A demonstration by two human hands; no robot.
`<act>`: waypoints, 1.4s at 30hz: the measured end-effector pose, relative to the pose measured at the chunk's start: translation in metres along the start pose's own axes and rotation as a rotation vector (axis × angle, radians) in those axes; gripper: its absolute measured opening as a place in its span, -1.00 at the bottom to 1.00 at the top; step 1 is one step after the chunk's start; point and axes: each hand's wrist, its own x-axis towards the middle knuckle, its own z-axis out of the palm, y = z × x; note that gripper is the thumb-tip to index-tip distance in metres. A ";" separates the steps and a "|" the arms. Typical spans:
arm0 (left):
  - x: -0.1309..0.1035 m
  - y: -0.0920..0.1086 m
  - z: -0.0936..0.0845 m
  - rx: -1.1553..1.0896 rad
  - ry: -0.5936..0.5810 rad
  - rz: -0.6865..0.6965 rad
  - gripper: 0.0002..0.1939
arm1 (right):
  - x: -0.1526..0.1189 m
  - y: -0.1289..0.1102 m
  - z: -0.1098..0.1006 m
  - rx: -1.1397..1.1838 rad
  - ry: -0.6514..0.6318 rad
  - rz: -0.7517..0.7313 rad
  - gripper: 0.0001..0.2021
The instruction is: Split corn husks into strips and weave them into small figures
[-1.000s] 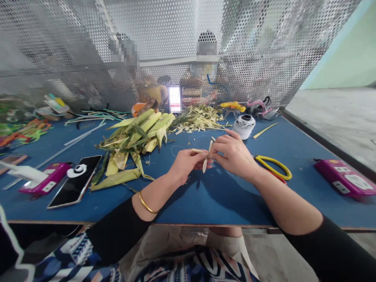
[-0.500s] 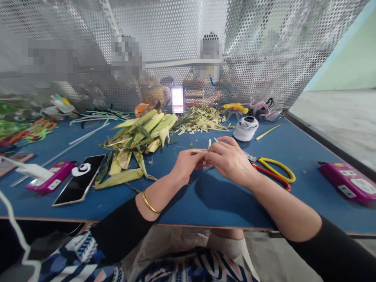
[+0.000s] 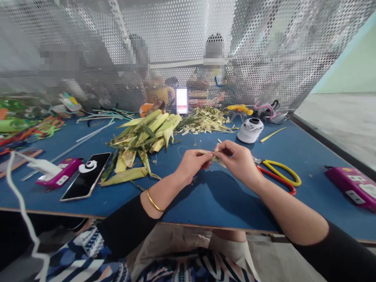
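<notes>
My left hand (image 3: 192,164) pinches a pale strip of corn husk (image 3: 219,160) between thumb and fingers. My right hand (image 3: 239,158) meets it at the fingertips, with thumb and forefinger closed on the same husk. Both hands are just above the blue table (image 3: 188,203), near its middle. Much of the strip is hidden behind the fingers. To the left of my left hand lies a heap of green and yellow corn husks (image 3: 147,133). Beside my right wrist are scissors (image 3: 280,172) with one yellow and one red handle, their blades partly covered by the hand.
Cut husk pieces (image 3: 207,120) are piled at the back. Further right stand a white spool (image 3: 250,131) and a yellow glue gun (image 3: 241,109). A phone (image 3: 86,176) and a purple power strip (image 3: 60,172) lie left; another purple power strip (image 3: 352,186) sits right. A perforated metal screen (image 3: 182,39) closes the back.
My right hand has shifted from covering the left fingertips to a more raised thumb-and-forefinger pinch, showing more of the husk. The whole view has swung slightly left.
</notes>
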 end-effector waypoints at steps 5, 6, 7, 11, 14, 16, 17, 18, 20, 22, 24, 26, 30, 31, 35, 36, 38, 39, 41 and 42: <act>0.001 -0.001 0.000 -0.010 -0.001 0.106 -0.93 | -0.001 -0.004 0.001 0.122 0.075 0.056 -0.78; 0.001 -0.001 0.000 -0.011 -0.011 0.112 -0.90 | -0.001 -0.003 0.002 0.161 0.081 0.075 -0.72; 0.001 -0.001 0.000 -0.007 -0.015 0.121 -0.87 | 0.000 -0.002 0.003 0.196 0.085 0.091 -0.68; 0.000 -0.001 0.001 -0.008 -0.001 0.122 -0.88 | 0.001 -0.001 0.005 0.277 0.122 0.121 -0.72; -0.001 0.000 0.002 -0.060 0.030 0.071 -0.93 | 0.000 -0.005 0.008 0.336 0.169 0.136 -0.73; -0.003 0.002 0.002 -0.093 0.048 0.044 -0.94 | 0.000 -0.008 0.009 0.397 0.178 0.135 -0.72; -0.005 0.005 0.002 -0.108 0.057 0.039 -0.94 | 0.001 -0.008 0.009 0.428 0.175 0.131 -0.72; -0.007 0.007 0.002 -0.126 0.060 0.039 -0.93 | 0.002 -0.008 0.010 0.458 0.173 0.127 -0.73; -0.015 0.014 -0.001 -0.173 0.070 0.055 -0.91 | 0.004 -0.005 0.010 0.507 0.170 0.125 -0.76; -0.031 0.019 -0.006 -0.220 0.087 0.092 -0.91 | 0.007 -0.002 0.014 0.489 0.154 0.114 -0.78; -0.054 0.020 -0.012 -0.247 0.120 0.142 -0.90 | 0.009 -0.004 0.023 0.355 0.065 0.026 -0.77; -0.082 0.016 -0.017 -0.279 0.113 0.148 -0.88 | 0.012 -0.014 0.041 0.149 -0.128 -0.187 -0.73; -0.131 -0.001 -0.024 -0.378 0.015 0.120 -0.80 | 0.019 -0.056 0.105 -0.135 -0.533 -0.699 -0.57; -0.138 -0.005 -0.026 -0.405 -0.012 0.100 -0.79 | 0.022 -0.067 0.124 -0.176 -0.572 -0.759 -0.53; -0.150 -0.014 -0.036 -0.478 -0.038 0.007 -0.81 | 0.029 -0.095 0.189 -0.294 -0.660 -0.758 -0.45; -0.150 -0.015 -0.039 -0.489 -0.032 -0.009 -0.82 | 0.028 -0.098 0.199 -0.318 -0.681 -0.726 -0.44; -0.150 -0.015 -0.045 -0.501 -0.031 -0.030 -0.83 | 0.025 -0.098 0.213 -0.354 -0.696 -0.705 -0.38; -0.150 -0.015 -0.047 -0.506 -0.038 -0.035 -0.82 | 0.022 -0.096 0.216 -0.369 -0.693 -0.705 -0.37; -0.150 -0.015 -0.050 -0.518 -0.063 -0.041 -0.81 | 0.017 -0.093 0.217 -0.395 -0.673 -0.721 -0.38; -0.150 -0.015 -0.051 -0.523 -0.078 -0.040 -0.81 | 0.015 -0.091 0.215 -0.409 -0.663 -0.728 -0.41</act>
